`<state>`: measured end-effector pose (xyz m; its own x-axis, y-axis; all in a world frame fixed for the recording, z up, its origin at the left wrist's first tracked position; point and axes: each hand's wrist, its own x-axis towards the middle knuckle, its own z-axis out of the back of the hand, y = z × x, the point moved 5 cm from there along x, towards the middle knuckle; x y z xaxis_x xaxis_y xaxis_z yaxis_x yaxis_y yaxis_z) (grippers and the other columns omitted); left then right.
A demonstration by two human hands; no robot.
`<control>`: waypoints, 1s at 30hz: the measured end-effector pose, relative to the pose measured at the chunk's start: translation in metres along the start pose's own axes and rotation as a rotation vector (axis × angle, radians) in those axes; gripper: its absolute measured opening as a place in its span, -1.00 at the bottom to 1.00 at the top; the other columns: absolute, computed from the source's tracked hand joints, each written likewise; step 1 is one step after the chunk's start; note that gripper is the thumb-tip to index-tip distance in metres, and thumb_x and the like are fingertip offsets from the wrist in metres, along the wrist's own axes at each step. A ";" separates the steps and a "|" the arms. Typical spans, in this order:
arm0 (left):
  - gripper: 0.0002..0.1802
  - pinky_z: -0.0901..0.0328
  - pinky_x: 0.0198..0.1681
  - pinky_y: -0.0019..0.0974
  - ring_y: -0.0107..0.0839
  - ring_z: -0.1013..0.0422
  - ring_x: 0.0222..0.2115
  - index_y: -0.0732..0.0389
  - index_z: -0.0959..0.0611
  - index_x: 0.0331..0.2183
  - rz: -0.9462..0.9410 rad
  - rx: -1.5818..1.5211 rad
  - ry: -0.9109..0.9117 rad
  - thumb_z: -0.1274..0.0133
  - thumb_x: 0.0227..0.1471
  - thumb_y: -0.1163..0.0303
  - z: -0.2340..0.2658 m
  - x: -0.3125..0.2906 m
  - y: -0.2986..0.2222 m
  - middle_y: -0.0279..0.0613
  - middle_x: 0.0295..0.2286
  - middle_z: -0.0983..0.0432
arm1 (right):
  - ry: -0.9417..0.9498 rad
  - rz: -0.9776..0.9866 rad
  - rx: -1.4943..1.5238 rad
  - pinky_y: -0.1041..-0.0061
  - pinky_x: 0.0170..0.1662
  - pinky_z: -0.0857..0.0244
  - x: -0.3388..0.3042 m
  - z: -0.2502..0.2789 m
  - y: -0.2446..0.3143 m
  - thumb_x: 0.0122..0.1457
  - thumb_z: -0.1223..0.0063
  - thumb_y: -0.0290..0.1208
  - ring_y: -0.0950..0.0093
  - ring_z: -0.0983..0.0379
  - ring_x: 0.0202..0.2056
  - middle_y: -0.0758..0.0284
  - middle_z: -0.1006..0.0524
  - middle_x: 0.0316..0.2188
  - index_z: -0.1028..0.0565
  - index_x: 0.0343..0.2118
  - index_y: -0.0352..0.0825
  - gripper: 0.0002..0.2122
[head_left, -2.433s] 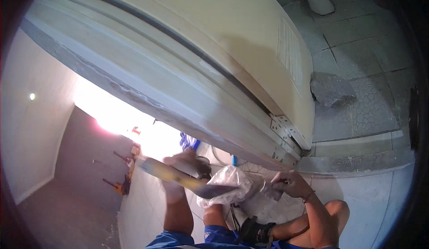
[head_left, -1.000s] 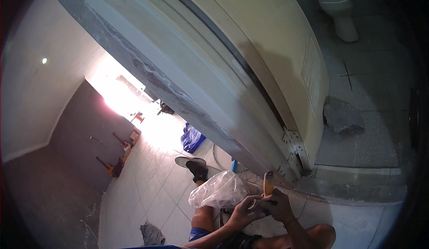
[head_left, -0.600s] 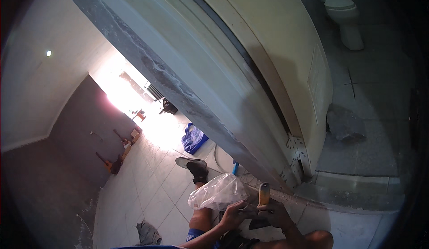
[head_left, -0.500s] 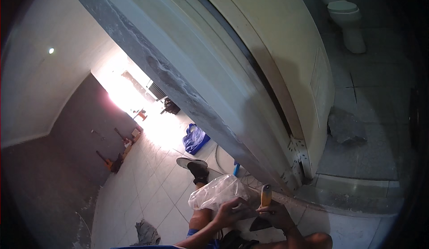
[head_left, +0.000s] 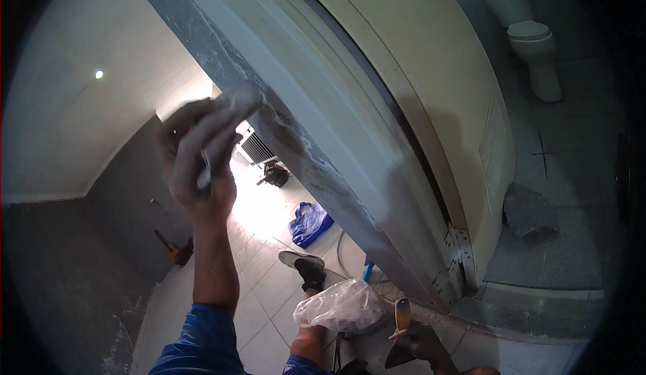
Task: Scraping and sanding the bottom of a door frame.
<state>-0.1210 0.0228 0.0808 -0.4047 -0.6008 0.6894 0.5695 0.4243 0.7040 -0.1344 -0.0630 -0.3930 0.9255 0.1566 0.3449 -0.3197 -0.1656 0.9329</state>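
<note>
My left hand (head_left: 205, 149) is raised at the left of the door frame, its fingers bent but apart and blurred by motion. Its fingertips overlap the rough grey edge (head_left: 286, 116) of the frame; whether they touch it I cannot tell. Whitish smears show on the hand. Low down, my right hand (head_left: 422, 343) grips a putty knife (head_left: 402, 314) by its yellow-orange handle, which points up, while the dark blade (head_left: 400, 357) points down. A clear plastic bag (head_left: 344, 304) with indistinct contents lies over my leg.
The pale door frame (head_left: 363, 132) slants across the middle, with a cream door (head_left: 437, 85) beside it. Beyond stand a toilet (head_left: 535, 45) and a grey bag-like lump (head_left: 530, 213). A blue bag (head_left: 309, 225) and a hose (head_left: 340, 257) lie on the tiles left of the frame.
My left hand has left the plastic bag and risen to the upper left, near the frame's edge. My right hand keeps the putty knife low. The view has shifted slightly.
</note>
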 end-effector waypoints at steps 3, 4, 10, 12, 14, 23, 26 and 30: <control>-0.57 -0.28 -0.16 -0.30 -0.31 -0.31 -0.22 0.27 -0.63 -0.20 0.050 0.080 0.038 -0.18 -0.27 0.66 -0.010 0.018 -0.001 -0.14 -0.31 -0.30 | 0.004 0.001 -0.010 0.46 -0.25 -0.39 -0.004 -0.001 -0.001 -0.01 -0.21 -0.36 0.42 -0.54 -0.36 0.25 -0.57 -0.43 -0.62 -0.38 -0.19 -0.88; -0.58 -0.26 -0.15 -0.27 -0.28 -0.30 -0.22 0.29 -0.62 -0.20 0.062 0.064 0.045 -0.16 -0.25 0.65 -0.008 0.018 -0.003 -0.13 -0.32 -0.32 | -0.008 0.008 -0.041 0.44 -0.24 -0.38 -0.007 0.000 0.000 -0.01 -0.20 -0.36 0.40 -0.54 -0.35 0.25 -0.57 -0.43 -0.62 -0.38 -0.19 -0.88; -0.57 -0.22 0.03 -0.14 -0.10 -0.28 0.03 0.31 -0.57 -0.15 0.083 0.003 0.185 0.12 0.15 0.15 0.021 -0.016 0.008 0.11 0.10 -0.18 | 0.096 0.063 0.019 0.44 -0.23 -0.35 0.016 0.004 0.006 -0.03 -0.19 -0.47 0.38 -0.51 -0.34 0.26 -0.56 -0.40 -0.60 -0.39 -0.26 -0.89; -0.57 -0.22 0.04 -0.14 -0.10 -0.25 0.05 0.30 -0.56 -0.14 0.119 -0.003 0.247 0.11 0.15 0.15 0.019 -0.029 0.003 0.10 0.11 -0.16 | 0.087 0.038 0.051 0.45 -0.22 -0.33 0.018 0.006 0.011 -0.03 -0.19 -0.46 0.38 -0.50 -0.34 0.27 -0.53 -0.41 -0.60 -0.38 -0.26 -0.89; -0.56 -0.21 0.06 -0.15 -0.09 -0.16 0.12 0.27 -0.52 -0.07 0.311 -0.025 0.326 0.09 0.13 0.16 0.004 -0.062 -0.003 0.07 0.14 -0.10 | 0.082 0.024 0.085 0.46 -0.20 -0.32 0.019 0.003 -0.001 -0.02 -0.20 -0.45 0.39 -0.48 -0.33 0.27 -0.51 -0.41 -0.60 -0.38 -0.26 -0.89; -0.85 -0.19 -0.20 -0.44 -0.51 -0.28 -0.31 0.27 -0.46 -0.41 1.110 -0.420 0.403 -0.10 -0.07 0.49 -0.034 -0.179 -0.073 -0.30 -0.38 -0.39 | 0.093 0.022 0.041 0.46 -0.30 -0.29 0.008 0.000 0.003 -0.05 -0.24 -0.44 0.39 -0.43 -0.40 0.29 -0.43 -0.46 -0.61 -0.41 -0.26 -0.89; -0.90 -0.20 -0.16 -0.43 -0.51 -0.30 -0.32 0.27 -0.44 -0.45 1.240 -0.701 0.464 -0.04 -0.07 0.55 -0.048 -0.198 -0.104 -0.24 -0.35 -0.43 | 0.108 0.002 -0.001 0.43 -0.32 -0.28 0.008 0.004 0.011 -0.06 -0.22 -0.47 0.38 -0.42 -0.40 0.28 -0.43 -0.46 -0.61 -0.41 -0.24 -0.89; -0.82 -0.22 -0.20 -0.46 -0.52 -0.30 -0.30 0.25 -0.36 -0.52 1.388 -0.816 0.569 -0.04 -0.11 0.64 -0.040 -0.260 -0.123 -0.18 -0.30 -0.44 | 0.102 0.013 -0.064 0.38 -0.31 -0.26 0.018 0.007 0.010 -0.06 -0.17 -0.54 0.35 -0.42 -0.40 0.23 -0.42 -0.44 -0.58 -0.32 -0.21 -0.80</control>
<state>-0.0575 0.0997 -0.1923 0.8576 -0.3321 0.3927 0.5118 0.4759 -0.7152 -0.1200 -0.0693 -0.3780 0.8967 0.2532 0.3630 -0.3472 -0.1061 0.9317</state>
